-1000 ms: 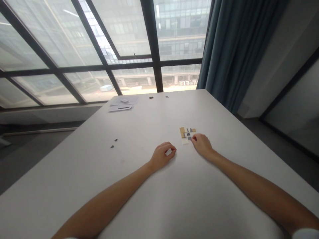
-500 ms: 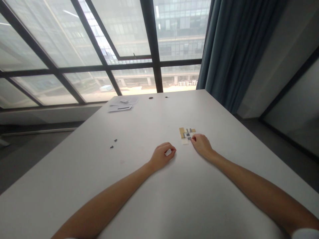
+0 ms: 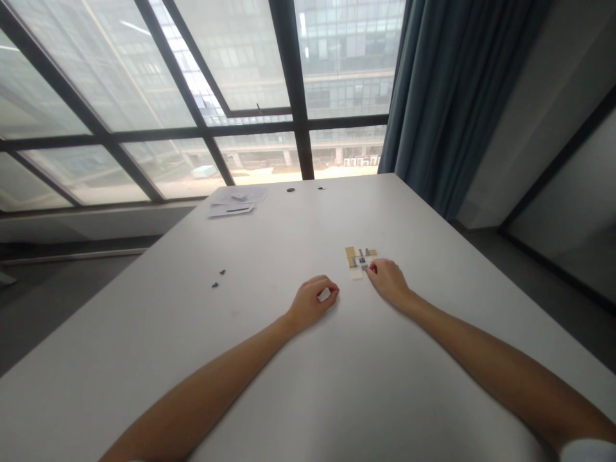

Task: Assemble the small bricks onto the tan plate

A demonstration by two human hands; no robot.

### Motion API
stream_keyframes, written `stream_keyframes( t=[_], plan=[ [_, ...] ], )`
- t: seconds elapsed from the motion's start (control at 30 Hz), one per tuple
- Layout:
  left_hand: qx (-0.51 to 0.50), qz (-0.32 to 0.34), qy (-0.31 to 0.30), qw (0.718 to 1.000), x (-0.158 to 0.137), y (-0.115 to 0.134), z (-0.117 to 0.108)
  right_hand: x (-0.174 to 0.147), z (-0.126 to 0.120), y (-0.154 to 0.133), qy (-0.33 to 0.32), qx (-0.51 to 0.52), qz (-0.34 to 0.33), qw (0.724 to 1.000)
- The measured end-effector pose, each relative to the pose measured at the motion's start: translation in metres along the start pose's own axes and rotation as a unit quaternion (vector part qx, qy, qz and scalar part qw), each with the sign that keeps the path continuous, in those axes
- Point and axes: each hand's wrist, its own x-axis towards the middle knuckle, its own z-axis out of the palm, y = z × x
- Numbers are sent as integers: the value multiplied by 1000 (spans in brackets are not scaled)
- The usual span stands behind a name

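Observation:
A small flat arrangement of yellow, grey and white pieces (image 3: 350,256) lies on the white table, right of the middle. My right hand (image 3: 389,280) rests at its near right edge, thumb and fingers pinched together beside a small dark grey piece (image 3: 364,267). Whatever the right fingertips pinch is too small to make out. My left hand (image 3: 312,301) lies on the table to the left of the arrangement, apart from it. Its thumb and forefinger meet in a ring, and nothing shows between them.
Two small dark pieces (image 3: 218,278) lie on the left part of the table (image 3: 289,244). Papers (image 3: 231,208) with a dark strip on top sit at the far left corner. A round dark disc (image 3: 290,190) and another small dark item (image 3: 321,188) are near the far edge.
The view has shifted very slightly. Both hands and the pieces show no clear movement.

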Motion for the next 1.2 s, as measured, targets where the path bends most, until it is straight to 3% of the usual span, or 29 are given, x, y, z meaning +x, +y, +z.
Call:
stream_keyframes(
  t=[0.33,0.47,0.57,0.67,0.77,0.93,1.2],
  plan=[
    [3,-8,2,1000,-1,2,-1,-4,-4,-2,-2,-2,-11,1000],
    [8,-8,2,1000,-1,2,-1,-13,-12,-9,35,13,-37,999],
    [20,-9,-1,1000,-1,2,-2,-24,-16,-16,14,59,-163,985],
    [42,-20,7,999,-1,2,-2,-35,-18,-24,-97,97,-360,923],
    [75,-43,7,996,-1,2,-3,-44,-18,-30,-169,99,-439,877],
    [128,-100,-47,986,-1,0,-2,-47,-15,-32,-191,80,-438,875],
    [158,-95,-79,980,-1,-4,2,-45,-15,-32,-206,81,-421,880]
  ],
)
